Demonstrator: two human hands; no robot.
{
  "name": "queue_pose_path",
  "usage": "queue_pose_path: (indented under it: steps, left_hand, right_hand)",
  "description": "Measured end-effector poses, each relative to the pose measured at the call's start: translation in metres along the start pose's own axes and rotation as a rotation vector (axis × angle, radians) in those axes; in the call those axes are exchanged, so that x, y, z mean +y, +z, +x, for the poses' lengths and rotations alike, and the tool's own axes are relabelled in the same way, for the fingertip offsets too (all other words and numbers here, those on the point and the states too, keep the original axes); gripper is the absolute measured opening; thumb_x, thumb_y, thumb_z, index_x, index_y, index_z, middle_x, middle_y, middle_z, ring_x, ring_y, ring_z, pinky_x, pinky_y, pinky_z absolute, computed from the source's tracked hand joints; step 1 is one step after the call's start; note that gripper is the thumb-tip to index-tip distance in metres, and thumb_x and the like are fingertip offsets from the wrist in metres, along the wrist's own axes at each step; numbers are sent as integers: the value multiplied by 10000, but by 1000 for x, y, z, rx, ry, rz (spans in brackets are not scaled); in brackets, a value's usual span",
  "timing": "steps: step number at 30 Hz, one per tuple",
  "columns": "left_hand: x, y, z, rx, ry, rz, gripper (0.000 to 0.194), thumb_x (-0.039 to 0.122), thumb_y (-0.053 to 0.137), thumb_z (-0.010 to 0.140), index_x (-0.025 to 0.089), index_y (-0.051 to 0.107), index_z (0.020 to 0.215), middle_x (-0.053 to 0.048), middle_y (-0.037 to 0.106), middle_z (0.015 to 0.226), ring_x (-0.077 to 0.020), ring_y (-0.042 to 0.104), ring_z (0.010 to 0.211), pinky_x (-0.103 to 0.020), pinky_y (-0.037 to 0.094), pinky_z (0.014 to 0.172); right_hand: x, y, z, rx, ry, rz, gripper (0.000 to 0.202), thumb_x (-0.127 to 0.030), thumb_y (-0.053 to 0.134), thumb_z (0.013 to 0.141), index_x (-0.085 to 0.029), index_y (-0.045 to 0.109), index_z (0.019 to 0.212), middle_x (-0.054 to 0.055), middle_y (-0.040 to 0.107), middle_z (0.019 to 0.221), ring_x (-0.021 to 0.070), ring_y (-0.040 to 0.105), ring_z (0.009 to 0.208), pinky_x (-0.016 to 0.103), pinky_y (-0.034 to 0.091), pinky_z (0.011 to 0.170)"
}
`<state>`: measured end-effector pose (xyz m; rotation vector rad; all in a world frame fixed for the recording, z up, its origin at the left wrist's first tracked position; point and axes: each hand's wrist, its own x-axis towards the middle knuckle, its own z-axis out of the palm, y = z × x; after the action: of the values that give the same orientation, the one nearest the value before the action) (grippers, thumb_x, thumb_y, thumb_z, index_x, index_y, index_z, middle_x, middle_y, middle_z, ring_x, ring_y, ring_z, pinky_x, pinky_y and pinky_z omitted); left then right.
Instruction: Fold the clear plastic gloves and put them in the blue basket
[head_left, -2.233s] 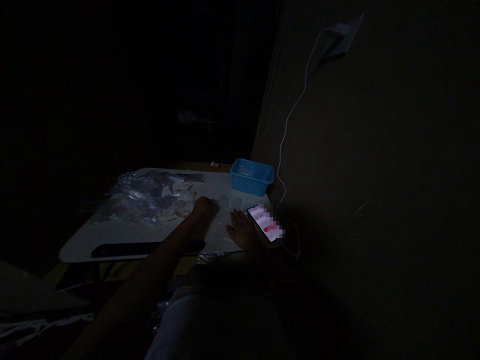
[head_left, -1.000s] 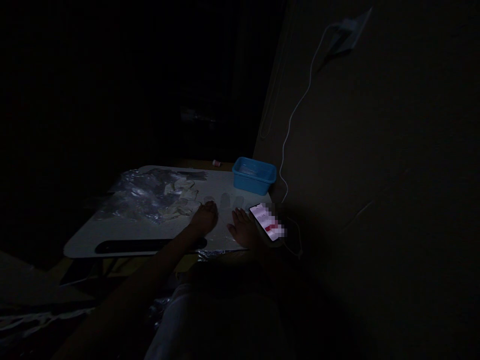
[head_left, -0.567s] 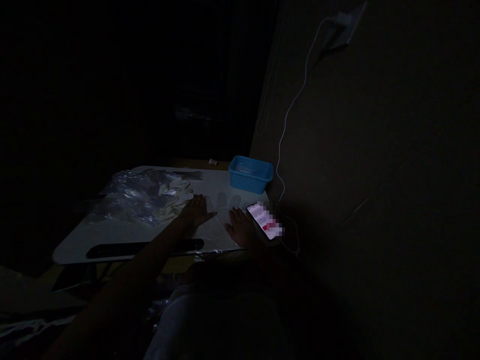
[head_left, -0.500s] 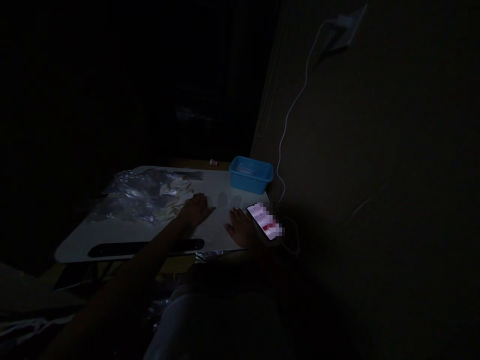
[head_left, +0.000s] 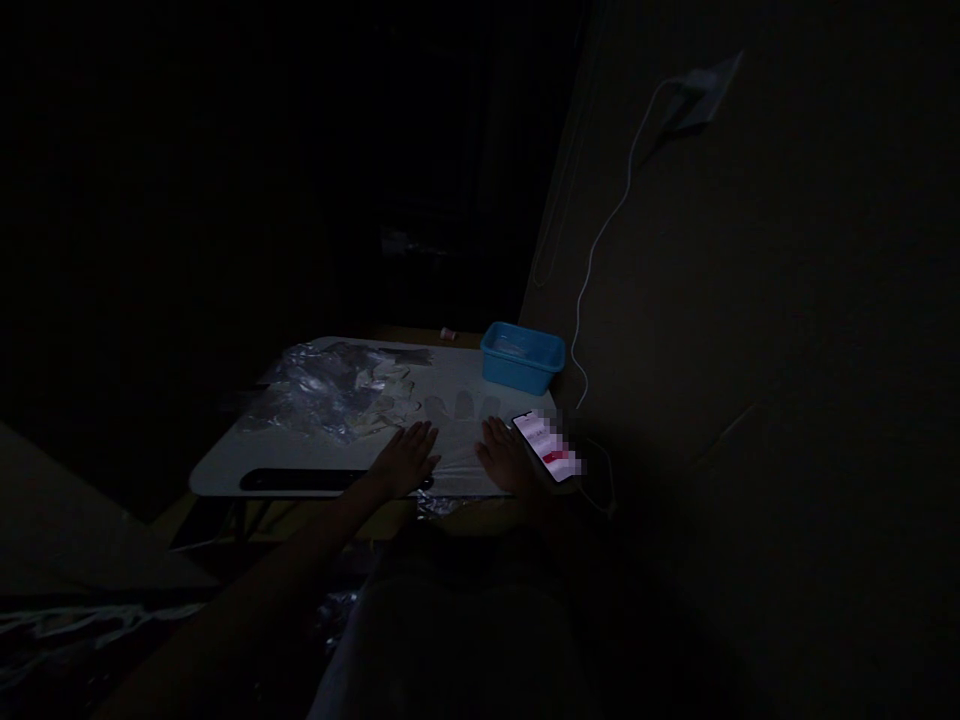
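Note:
My left hand (head_left: pixel 407 460) lies flat with its fingers apart on a thin, pale sheet (head_left: pixel 459 455) near the front of the white table (head_left: pixel 217 465). On the sheet's right side rests my right hand (head_left: pixel 502 455), palm down and fingers spread, just left of a lit phone (head_left: pixel 546 447). Several small greyish rounded pieces (head_left: pixel 464 404) sit in a row beyond my hands. Crumpled clear plastic (head_left: pixel 319 385) and pale gloves or similar limp items (head_left: pixel 386 395) lie to the left. The scene is very dark, so fine detail is lost.
A blue basin (head_left: pixel 523 360) stands at the table's back right corner. Behind the table is a small pinkish spool-like object (head_left: pixel 448 334). A white cable (head_left: pixel 592 255) hangs from a wall socket (head_left: pixel 705 95) on the right. A dark slot strip (head_left: pixel 300 480) runs along the front edge.
My left hand has moved toward me, away from the limp items, and flattened onto the sheet. The sheet looks more spread out. The view has shifted slightly.

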<state>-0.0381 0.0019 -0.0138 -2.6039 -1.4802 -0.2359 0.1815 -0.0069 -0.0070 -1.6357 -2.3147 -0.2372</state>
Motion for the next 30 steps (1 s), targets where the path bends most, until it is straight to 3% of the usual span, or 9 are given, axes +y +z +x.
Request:
queue_pose_path:
  steps: [10, 14, 19, 21, 25, 30]
  left_hand:
    - [-3, 2, -3, 32, 3, -12, 524, 395, 286, 874, 119, 354, 1315, -139, 298, 1396, -248, 241, 1302, -424, 210, 1041]
    - [-6, -2, -3, 49, -18, -184, 528, 417, 299, 859, 130, 386, 1294, -130, 319, 1389, -238, 263, 1295, -439, 222, 1043]
    - [-22, -10, -9, 319, -214, -667, 500, 400, 212, 874, 143, 508, 1183, -96, 547, 1221, -179, 484, 1140, -359, 387, 954]
    - [-25, -11, -12, 355, -252, -721, 485, 403, 230, 867, 149, 579, 1088, -94, 624, 1101, -184, 560, 1029, -353, 432, 902]
    - [-19, -9, -12, 239, -137, -509, 398, 394, 328, 836, 186, 630, 992, -81, 635, 1079, -204, 554, 1036, -369, 424, 916]
    - [-9, -3, -10, 128, -60, -191, 480, 370, 323, 847, 89, 491, 1199, -148, 455, 1303, -225, 403, 1214, -362, 327, 1006]
  right_hand:
    - [0, -4, -1, -7, 7, 31, 463, -317, 295, 894, -78, 417, 1272, 132, 430, 1326, 210, 330, 1260, 414, 195, 1045]
    - [-1, -4, -1, -40, -6, 20, 474, -337, 315, 888, -85, 407, 1279, 144, 395, 1348, 212, 319, 1267, 411, 223, 1029]
    - [0, -4, 0, -64, -5, 28, 483, -342, 331, 882, -75, 407, 1277, 144, 382, 1357, 217, 316, 1267, 397, 235, 1026]
    - [0, -5, 0, -63, 0, 32, 479, -341, 325, 883, -83, 407, 1279, 142, 383, 1357, 219, 321, 1264, 403, 235, 1024]
    - [0, -4, 0, -57, -3, 33, 475, -344, 318, 885, -92, 412, 1277, 138, 387, 1355, 218, 325, 1261, 396, 232, 1024]
    - [2, -1, -1, -44, -12, 30, 479, -341, 321, 882, -85, 411, 1277, 141, 389, 1353, 223, 322, 1261, 399, 238, 1019]
